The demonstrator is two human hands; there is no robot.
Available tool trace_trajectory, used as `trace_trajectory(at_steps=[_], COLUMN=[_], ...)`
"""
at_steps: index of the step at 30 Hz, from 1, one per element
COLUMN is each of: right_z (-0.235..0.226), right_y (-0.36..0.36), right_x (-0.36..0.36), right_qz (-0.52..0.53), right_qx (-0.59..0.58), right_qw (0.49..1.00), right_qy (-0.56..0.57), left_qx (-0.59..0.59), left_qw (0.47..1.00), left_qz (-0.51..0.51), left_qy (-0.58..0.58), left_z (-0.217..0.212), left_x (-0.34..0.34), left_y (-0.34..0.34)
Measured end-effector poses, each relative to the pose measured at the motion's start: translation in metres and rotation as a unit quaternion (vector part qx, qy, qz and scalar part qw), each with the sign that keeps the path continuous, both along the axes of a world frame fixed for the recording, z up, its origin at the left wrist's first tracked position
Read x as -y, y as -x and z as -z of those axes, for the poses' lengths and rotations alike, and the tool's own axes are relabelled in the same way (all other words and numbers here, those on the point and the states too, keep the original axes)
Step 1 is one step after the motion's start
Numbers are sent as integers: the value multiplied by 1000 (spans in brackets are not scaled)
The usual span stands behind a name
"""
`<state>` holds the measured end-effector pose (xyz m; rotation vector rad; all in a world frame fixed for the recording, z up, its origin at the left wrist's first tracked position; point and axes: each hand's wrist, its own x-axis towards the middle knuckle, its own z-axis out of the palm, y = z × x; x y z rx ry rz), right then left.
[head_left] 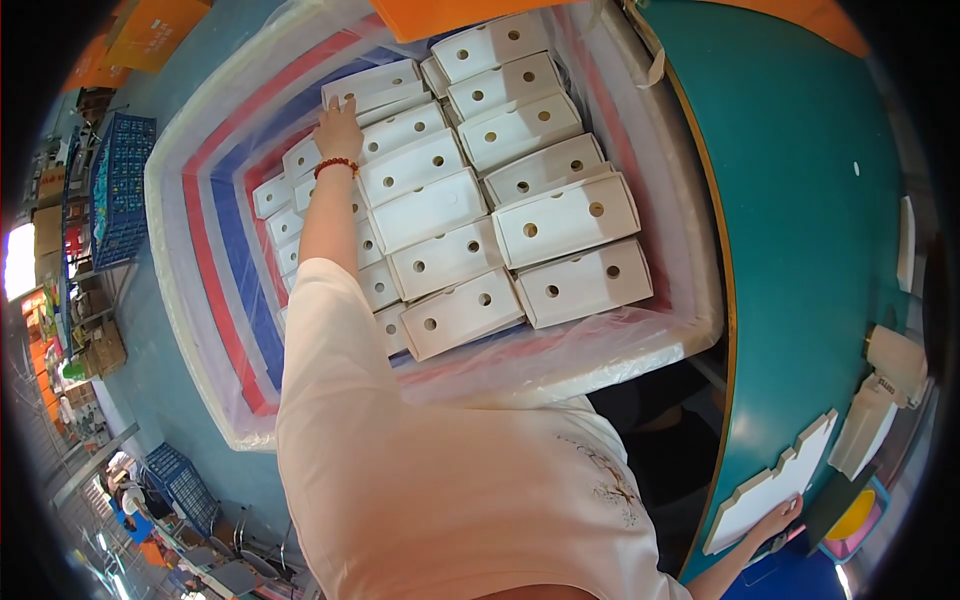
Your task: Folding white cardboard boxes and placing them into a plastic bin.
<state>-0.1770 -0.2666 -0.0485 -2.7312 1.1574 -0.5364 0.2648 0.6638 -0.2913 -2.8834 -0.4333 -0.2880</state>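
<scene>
Head view, looking down: a large bin (225, 290) with red, white and blue stripes under clear plastic holds rows of white boxes (420, 207), most showing one or two round holes. Twelve large faces can be counted, six in the right-hand column and six in the middle one; more boxes at the left are partly covered, so their number cannot be told. Two hands are visible. The left hand (338, 135), wearing one red bead bracelet (336, 165), lies at the far end of the middle column, its fingers spread on the left end of the farthest box (375, 80), which extends to the right of them; whether they grip it or merely rest there cannot be told. Well apart at the lower right, the right hand (778, 520) grasps the edge of one flat white cardboard piece (770, 480) with a stepped outline, on a green table (810, 200). Near that piece are a folded white carton (865, 425) and a yellow round item (853, 515) in a pink container. The left forearm hides some left-hand boxes, and an orange panel (430, 18) overlaps the bin's far rim. Two blue crates (122, 190) stand on the floor at the left.
</scene>
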Motion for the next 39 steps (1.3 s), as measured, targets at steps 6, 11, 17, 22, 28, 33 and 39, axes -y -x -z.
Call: trace_trajectory(at_steps=[6, 11, 17, 22, 28, 33, 39], right_z=[1, -1, -3, -2, -1, 3, 9], right_y=[9, 3, -6, 10, -2, -8, -3], right_x=[14, 8, -5, 11, -7, -14, -3], right_qz=[-11, 14, 21, -11, 28, 53, 20], right_qx=[-8, 3, 11, -30, 1, -8, 28], right_qw=[1000, 999, 999, 998, 999, 998, 999], right_qy=[7, -41, -40, 54, 19, 26, 23], left_qx=[8, 50, 78, -86, -142, -59, 277], left_qw=[975, 966, 967, 924, 902, 958, 920], left_qz=[-25, 4, 199, 285, 272, 213, 149], left_qy=[219, 255, 142, 239, 303, 181, 236], left_z=[14, 25, -34, -36, -8, -36, -197], left_x=[-21, -26, 51, 101, 102, 75, 87], left_y=[-19, -12, 23, 67, 85, 86, 86])
